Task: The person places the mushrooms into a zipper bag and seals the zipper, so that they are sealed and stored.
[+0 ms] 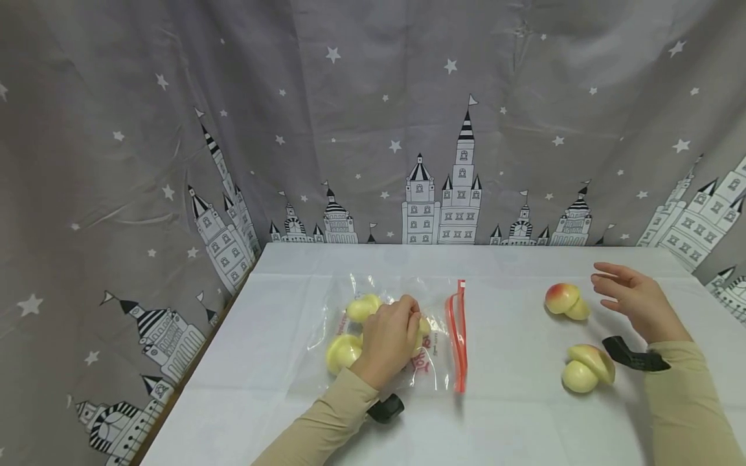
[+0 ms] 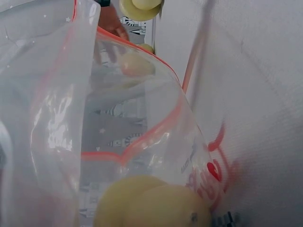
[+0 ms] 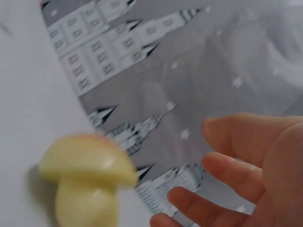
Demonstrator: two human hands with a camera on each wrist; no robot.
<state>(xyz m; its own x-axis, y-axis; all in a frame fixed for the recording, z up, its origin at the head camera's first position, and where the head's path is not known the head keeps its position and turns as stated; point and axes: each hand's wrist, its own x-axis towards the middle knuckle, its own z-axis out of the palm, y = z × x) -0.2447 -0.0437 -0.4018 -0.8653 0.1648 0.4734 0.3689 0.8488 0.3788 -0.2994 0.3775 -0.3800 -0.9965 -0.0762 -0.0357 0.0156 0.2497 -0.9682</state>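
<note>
Yellow and smooth, the nearer toy mushroom (image 1: 590, 367) lies on the tabletop (image 1: 495, 427); its rounded shape could let it roll if I brush it. Beyond, the clear bag (image 1: 438, 353) lies with pale mushrooms (image 1: 344, 354) inside, and its limp mouth might sag closed if the film slips. My left hand (image 1: 392, 340), curled over it, seems to pinch that film, fingertips hidden. My right hand (image 1: 638, 307), loosely spread and holding nothing, hovers beside the red-topped mushroom (image 1: 564, 299).
</note>
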